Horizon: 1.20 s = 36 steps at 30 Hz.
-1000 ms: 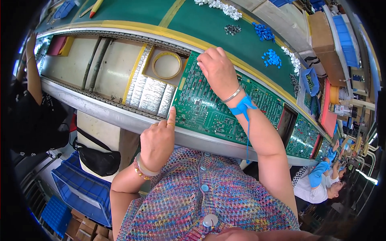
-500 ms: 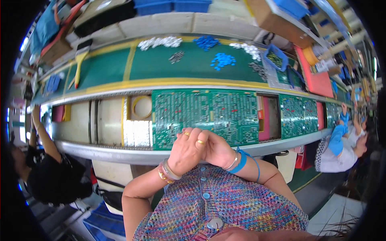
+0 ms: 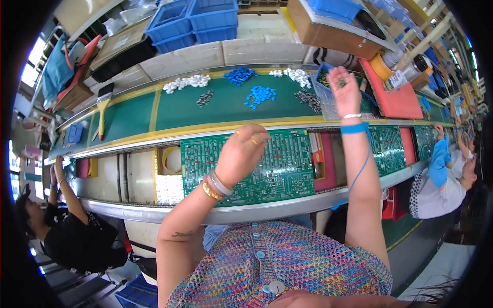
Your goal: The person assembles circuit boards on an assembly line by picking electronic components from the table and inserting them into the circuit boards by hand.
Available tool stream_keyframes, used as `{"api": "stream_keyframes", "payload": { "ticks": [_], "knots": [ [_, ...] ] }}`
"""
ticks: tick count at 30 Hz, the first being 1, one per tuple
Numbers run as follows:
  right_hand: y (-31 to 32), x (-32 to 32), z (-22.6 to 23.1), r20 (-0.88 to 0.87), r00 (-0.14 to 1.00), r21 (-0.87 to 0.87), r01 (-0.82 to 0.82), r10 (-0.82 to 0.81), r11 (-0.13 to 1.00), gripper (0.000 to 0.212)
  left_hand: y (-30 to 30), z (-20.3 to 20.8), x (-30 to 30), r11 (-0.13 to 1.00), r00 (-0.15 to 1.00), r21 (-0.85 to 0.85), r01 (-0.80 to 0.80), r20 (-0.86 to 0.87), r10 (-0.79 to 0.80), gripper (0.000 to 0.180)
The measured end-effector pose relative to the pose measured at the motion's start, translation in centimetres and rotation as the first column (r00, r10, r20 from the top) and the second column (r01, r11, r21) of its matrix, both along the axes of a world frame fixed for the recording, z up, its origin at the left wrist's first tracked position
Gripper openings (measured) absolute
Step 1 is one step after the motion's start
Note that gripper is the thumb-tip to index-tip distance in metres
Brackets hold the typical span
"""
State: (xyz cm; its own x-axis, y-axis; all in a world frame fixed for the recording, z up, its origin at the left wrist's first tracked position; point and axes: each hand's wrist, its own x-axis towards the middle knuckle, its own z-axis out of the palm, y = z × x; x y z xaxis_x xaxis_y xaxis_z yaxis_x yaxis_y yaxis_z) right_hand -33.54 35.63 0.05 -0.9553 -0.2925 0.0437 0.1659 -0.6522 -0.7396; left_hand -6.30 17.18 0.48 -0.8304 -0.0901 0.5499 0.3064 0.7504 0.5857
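My left hand (image 3: 242, 156), wearing two rings, hovers over a large green circuit board (image 3: 287, 169) full of small parts. Its fingers are loosely bent and stretched toward the right, with nothing visible in them; the thumb side is hidden. At the far right my right hand (image 3: 346, 95) is turned palm up with curled fingers. Small dark greenish parts (image 3: 341, 82) lie in it. Just behind that hand is a small blue bin (image 3: 321, 72) with similar green parts, partly covered by the fingers. A blue strap (image 3: 355, 128) circles my right wrist.
Beyond the rail, piles of white caps (image 3: 186, 83), blue caps (image 3: 260, 96) and grey pieces (image 3: 308, 101) lie on a green surface. A brush (image 3: 102, 110) lies left. Another board (image 3: 387, 149) sits right. Co-workers (image 3: 77, 231) stand on both sides; blue crates (image 3: 213, 20) are stacked behind.
My hands, earlier together over the board's near edge, are apart. The right one has reached far right to the blue bin and holds small parts; the left has moved slightly forward over the board.
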Motion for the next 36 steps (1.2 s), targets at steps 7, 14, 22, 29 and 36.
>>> {"api": "stream_keyframes", "payload": {
  "ticks": [7, 14, 22, 29, 36],
  "knots": [
    [-0.7, -5.4, -3.0, -0.571, 0.816, 0.515, 0.446, -0.096, 0.732, 0.030, -13.6, -3.1, -1.3, 0.892, 0.887, -0.028, -0.451, 0.103, 0.451, 0.012],
    [-11.6, 8.2, -1.8, -0.579, 0.611, 0.789, 0.256, 0.539, 0.558, 0.015, -20.5, -5.7, -5.9, 0.793, 0.851, -0.373, -0.482, 0.016, 0.524, 0.020],
    [-22.6, 10.7, -7.3, -0.727, 0.411, 0.687, 0.432, 0.551, 0.584, 0.008, -20.9, -6.1, -5.8, 0.808, 0.838, -0.385, -0.446, 0.136, 0.528, 0.013],
    [-23.7, 10.7, -7.2, -0.691, 0.380, 0.717, 0.465, 0.615, 0.519, 0.005, -21.0, -6.4, -3.9, 0.820, 0.835, -0.255, -0.512, 0.077, 0.545, 0.011],
    [-23.2, 10.6, -7.0, -0.667, 0.429, 0.738, 0.495, 0.609, 0.459, 0.006, -18.1, -3.6, -1.7, 0.837, 0.831, -0.094, -0.539, 0.106, 0.547, 0.012]
  ]
}}
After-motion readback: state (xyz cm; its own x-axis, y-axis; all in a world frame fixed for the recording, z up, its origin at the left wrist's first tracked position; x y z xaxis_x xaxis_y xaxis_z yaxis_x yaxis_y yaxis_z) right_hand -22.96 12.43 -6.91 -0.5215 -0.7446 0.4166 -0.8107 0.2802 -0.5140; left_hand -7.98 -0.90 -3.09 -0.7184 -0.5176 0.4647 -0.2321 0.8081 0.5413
